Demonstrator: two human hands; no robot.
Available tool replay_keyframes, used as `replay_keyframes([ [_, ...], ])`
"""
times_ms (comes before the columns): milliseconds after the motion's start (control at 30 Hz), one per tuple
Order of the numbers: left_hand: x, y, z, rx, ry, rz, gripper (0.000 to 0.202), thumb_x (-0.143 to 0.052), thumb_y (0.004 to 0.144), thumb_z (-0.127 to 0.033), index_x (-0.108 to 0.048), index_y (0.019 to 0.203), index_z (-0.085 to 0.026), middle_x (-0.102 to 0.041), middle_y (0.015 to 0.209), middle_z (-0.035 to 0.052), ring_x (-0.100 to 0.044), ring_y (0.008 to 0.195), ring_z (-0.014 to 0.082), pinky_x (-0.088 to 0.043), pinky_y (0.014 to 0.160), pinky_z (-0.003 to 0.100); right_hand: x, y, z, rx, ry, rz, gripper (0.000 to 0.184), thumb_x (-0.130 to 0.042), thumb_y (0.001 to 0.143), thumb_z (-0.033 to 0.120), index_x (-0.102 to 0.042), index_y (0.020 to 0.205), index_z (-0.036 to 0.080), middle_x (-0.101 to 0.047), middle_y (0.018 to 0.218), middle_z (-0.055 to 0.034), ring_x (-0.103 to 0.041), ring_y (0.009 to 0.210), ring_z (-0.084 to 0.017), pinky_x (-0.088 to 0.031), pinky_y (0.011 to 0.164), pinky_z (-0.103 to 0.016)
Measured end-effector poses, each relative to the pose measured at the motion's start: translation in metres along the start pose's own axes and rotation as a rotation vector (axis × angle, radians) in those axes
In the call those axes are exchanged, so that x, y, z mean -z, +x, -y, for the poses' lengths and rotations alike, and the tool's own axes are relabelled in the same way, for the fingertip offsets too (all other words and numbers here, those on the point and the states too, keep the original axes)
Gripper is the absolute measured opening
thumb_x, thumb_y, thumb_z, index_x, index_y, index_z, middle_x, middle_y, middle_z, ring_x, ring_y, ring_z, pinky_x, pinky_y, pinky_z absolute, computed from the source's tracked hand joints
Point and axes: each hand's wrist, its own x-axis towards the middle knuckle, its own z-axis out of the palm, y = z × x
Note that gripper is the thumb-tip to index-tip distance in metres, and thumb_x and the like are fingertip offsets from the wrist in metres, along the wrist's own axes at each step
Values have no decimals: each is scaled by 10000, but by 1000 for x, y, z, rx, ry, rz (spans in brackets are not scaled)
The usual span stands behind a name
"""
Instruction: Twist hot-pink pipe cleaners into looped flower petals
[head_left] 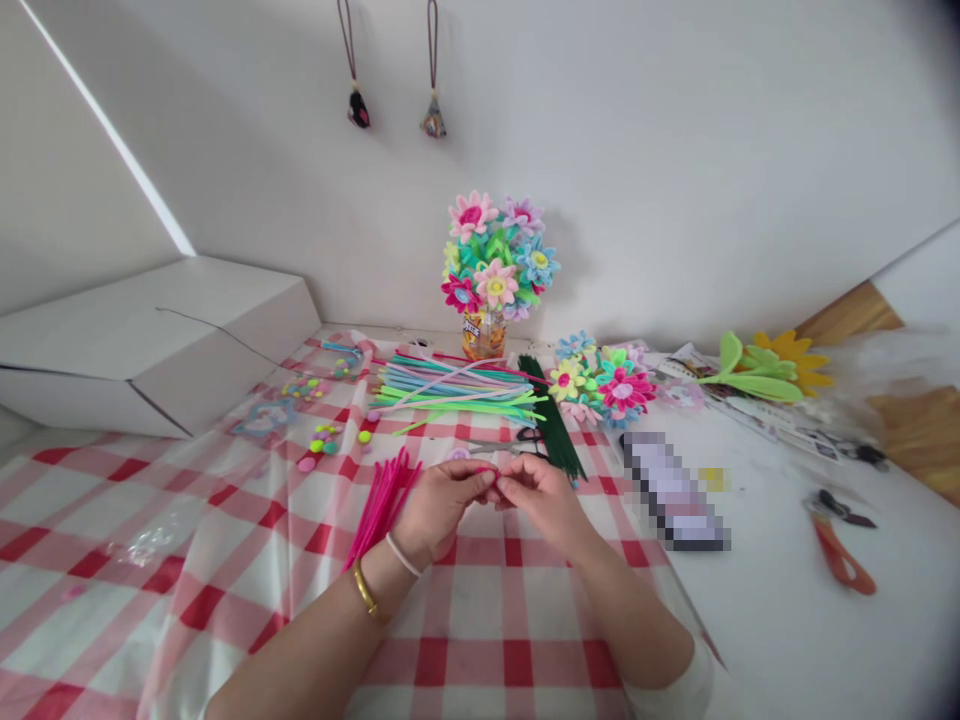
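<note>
My left hand (448, 495) and my right hand (541, 497) meet above the checked tablecloth, fingertips pinched together. Between them shows a bit of magenta pipe cleaner (491, 474), mostly hidden by the fingers. A bundle of magenta pipe cleaners (381, 505) lies beside my left wrist, partly covered by the arm. Just beyond the hands lie black-handled scissors (528, 438) and a small lilac piece (458, 454). A pile of green, blue and lilac pipe cleaners (457, 388) spreads farther back. Dark green stems (556, 425) lie to its right.
Behind stands a jar (484, 335) of fuzzy flowers (496, 250), with a second bunch (604, 385) lying right. Pompoms (324, 438) are scattered left, before a white box (157, 330). On the right are a phone (675, 492), orange-handled pliers (840, 550) and a yellow flower (791, 362).
</note>
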Motion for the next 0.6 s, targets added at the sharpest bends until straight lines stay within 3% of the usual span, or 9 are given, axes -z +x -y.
replay_keyframes([
  [100,1,0,-2,9,34,-6,164,-710,638,-251,-685,720,-112,-630,598,35,-530,550,99,-407,573,231,0,0,2,68,-141,-39,82,-536,766,257,-563,734,186,-626,666,9,-587,624,-132,-468,618,-267],
  [233,8,0,-7,153,178,39,218,-723,603,-281,-672,742,-121,-604,588,18,-518,492,91,-391,507,215,4,-3,5,69,-376,-67,71,-531,727,208,-595,700,197,-595,593,34,-532,539,-115,-406,521,-226],
  [400,18,0,-8,194,528,172,206,-667,648,-338,-674,678,-135,-584,550,8,-494,436,83,-290,397,185,6,-8,8,135,-526,60,160,-503,726,143,-639,698,222,-639,656,34,-534,569,-114,-384,519,-212],
  [500,18,0,-9,242,517,196,200,-674,636,-331,-662,628,-132,-566,487,1,-501,413,88,-291,401,192,7,-8,9,147,-541,100,186,-492,756,142,-652,742,235,-660,704,26,-575,629,-130,-414,562,-223],
  [600,17,0,-13,336,373,155,205,-712,591,-307,-666,663,-121,-587,520,7,-533,414,97,-297,398,189,10,-6,10,182,-520,112,219,-470,802,177,-660,883,251,-681,849,-1,-616,766,-157,-455,676,-261],
])
